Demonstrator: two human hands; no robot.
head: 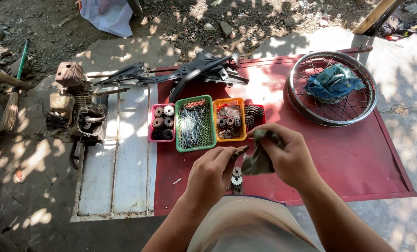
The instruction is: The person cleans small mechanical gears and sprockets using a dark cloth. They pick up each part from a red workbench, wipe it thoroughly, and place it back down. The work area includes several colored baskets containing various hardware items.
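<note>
My left hand (213, 173) pinches a small dark sprocket (240, 151) by its edge, low over the red metal sheet (348, 154). A grey-green rag (259, 158) is gripped in my right hand (290, 156), bunched right against that sprocket. Under both hands a few more small sprockets (237, 179) lie on the sheet. Beyond them stand a pink tray of gears (161, 122), a green tray of spokes (195, 123), an orange tray of sprockets (229, 120) and a red tray of sprockets (255, 114).
A spoked wheel rim (332, 88) holding a blue cloth (332, 82) lies at the right. An engine block (75, 109) sits at the left beside a white panel (124, 158). Black frame parts (203, 70) lie behind the trays. A broom (10, 105) rests far left.
</note>
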